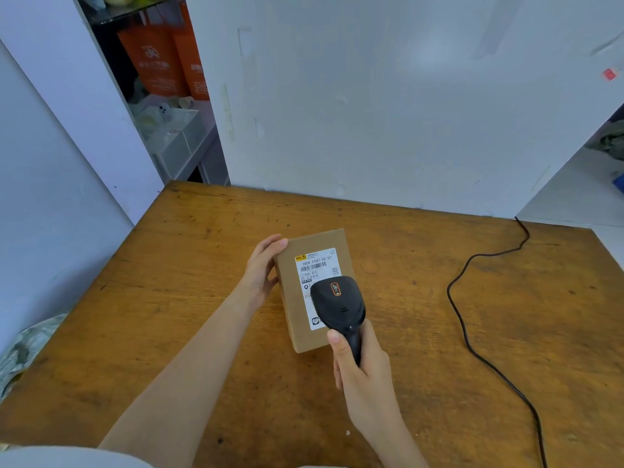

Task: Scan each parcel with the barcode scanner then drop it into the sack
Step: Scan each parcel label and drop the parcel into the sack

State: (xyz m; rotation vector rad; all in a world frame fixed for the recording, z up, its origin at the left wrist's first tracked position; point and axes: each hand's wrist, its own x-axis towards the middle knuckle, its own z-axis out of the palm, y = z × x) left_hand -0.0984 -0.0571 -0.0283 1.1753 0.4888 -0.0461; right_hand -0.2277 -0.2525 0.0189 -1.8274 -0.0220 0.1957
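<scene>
Pale fabric of the person's garment fills the lower left corner, with both bare forearms reaching forward from it over the wooden table.

Right hand: fingers curled fully round the grip of the black barcode scanner, thumb lying up along the left of the handle. The scanner head is raised over the near part of the parcel and covers the lower portion of its label.

Left hand: fingers nearly straight, laid along the parcel's left edge, with fingertips reaching its far left corner. It steadies the box and does not wrap it.

Parcel: a brown cardboard box lying flat near the table's centre, long side running away from the camera. The white shipping label faces up, with the barcode on its far part uncovered.

Black cable: runs in loose curves across the right side of the table, well apart from the parcel.

Crumpled pale material sits at the table's left edge; whether it is the sack cannot be determined.

Grey-white wall stands behind the table. Orange bags stand on shelving beyond, upper left.
</scene>
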